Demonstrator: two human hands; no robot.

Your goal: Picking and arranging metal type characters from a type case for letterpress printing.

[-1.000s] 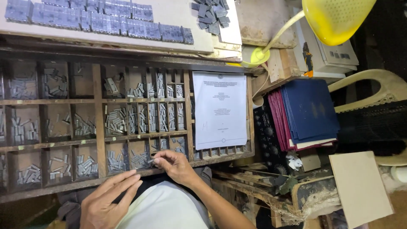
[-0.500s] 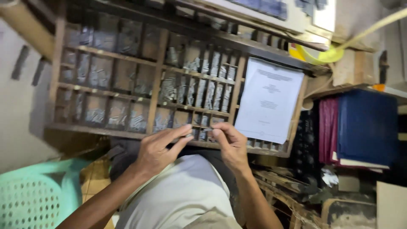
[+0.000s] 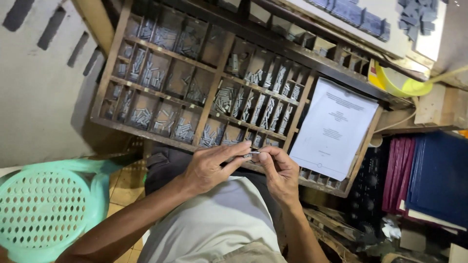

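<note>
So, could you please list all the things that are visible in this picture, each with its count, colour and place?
Type case: one, dark wood, many compartments, ahead of the hands.
Metal type pieces: many, grey, in the compartments.
Paper sheet: one, white, on the case's right part.
Small metal piece: one, grey, between both hands.
Plastic stool: one, green, lower left.
Books: several, maroon and blue, right.
Left hand: on the piece.
Right hand: pinching the piece.

One camera on the person's head looks down, close above the wooden type tray [image 3: 161,92], tilted sideways.
</note>
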